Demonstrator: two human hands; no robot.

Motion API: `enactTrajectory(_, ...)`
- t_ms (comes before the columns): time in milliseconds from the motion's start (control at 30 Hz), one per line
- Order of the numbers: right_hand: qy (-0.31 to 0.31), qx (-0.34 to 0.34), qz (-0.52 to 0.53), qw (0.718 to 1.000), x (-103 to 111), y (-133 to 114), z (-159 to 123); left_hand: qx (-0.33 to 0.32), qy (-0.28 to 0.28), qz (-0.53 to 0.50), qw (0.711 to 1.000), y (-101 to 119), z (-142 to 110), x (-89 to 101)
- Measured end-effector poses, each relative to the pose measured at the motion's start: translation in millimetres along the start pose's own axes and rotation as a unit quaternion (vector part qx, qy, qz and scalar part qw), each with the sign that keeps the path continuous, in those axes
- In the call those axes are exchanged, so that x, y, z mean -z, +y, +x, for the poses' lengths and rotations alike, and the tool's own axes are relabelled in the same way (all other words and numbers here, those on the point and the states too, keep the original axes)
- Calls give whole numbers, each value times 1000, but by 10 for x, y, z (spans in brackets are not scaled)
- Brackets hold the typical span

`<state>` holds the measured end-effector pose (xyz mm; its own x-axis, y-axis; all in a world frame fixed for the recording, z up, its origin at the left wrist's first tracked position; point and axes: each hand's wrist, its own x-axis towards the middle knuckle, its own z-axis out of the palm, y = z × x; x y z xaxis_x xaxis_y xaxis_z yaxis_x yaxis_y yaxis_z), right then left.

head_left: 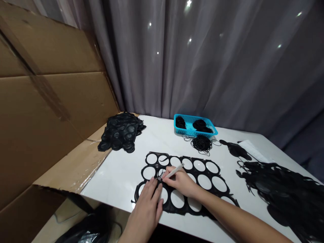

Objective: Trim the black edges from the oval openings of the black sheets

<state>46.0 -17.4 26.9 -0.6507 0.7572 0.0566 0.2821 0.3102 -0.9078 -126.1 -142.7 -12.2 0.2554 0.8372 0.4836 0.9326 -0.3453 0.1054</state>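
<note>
R hand (pixel 181 182): closed, gripping thin wht. tool (pixel 176 170), prob. pen-like; exact type I cannot tell.
Tool axis: slanted, upper end to the R & away from person, lower end to the L, near a hole in mid. row.
Tip contact: cannot tell, fingers hide it.
L hand (pixel 148 202): nothing gripped, fingers extended, resting on L part of blk. sheet w/ round holes (pixel 186 203).
Sheet: flat on wht. table (pixel 113 179), near front edge, long axis L–R.
Nearer to tip: R hand; L fingertips just beside.
</note>
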Motion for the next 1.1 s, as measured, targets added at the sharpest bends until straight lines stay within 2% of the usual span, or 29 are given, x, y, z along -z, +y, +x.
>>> enactTrajectory(67, 4, 28, -24, 999, -33, 4, -46, -3, -1, 4, 1000, -11, -9, -8)
enactTrajectory(133, 4, 87, -67, 994, -94, 24, -96, -7, -5, 15, 1000, -23, -19, -28)
enactTrajectory(200, -7, 165, -139, 976, -138, 63, -101, -16, -4, 25, 1000, -34, -28, -54)
enactTrajectory(267, 4, 207, -205, 957, -92, 115, -22, -21, 1, 27, 999, -46, -34, -76)
enactTrajectory(367, 92, 174, -222, 955, 223, 191, 210, -17, 7, 25, 1000, -69, -38, -74)
enactTrajectory(433, 196, 104, -187, 957, 518, 222, 326, -22, 7, 28, 999, -83, -27, -49)
enactTrajectory(500, 246, 40, -163, 955, 739, 224, 327, -27, 4, 36, 999, -79, 4, -22)
enactTrajectory(533, 244, 13, -152, 958, 791, 215, 279, -26, 4, 39, 999, -64, 29, -14)
enactTrajectory(600, 188, -19, -136, 972, 767, 179, 113, -29, 5, 38, 999, -6, 92, -21)
enactTrajectory(667, 120, -32, -111, 986, 626, 134, -85, -49, 3, 26, 998, 79, 159, -54)
enactTrajectory(733, 79, -34, -86, 993, 465, 95, -247, -75, -3, 17, 997, 159, 211, -98)
enactTrajectory(833, 67, -45, -44, 996, 330, 65, -361, -88, -5, 20, 996, 213, 240, -148)
enactTrajectory(933, 56, -53, -8, 997, 319, 71, -371, -92, -9, 24, 995, 194, 230, -162)
enactTrajectory(1100, 52, -38, -9, 998, 301, 116, -371, -86, -20, 15, 996, 170, 207, -163)
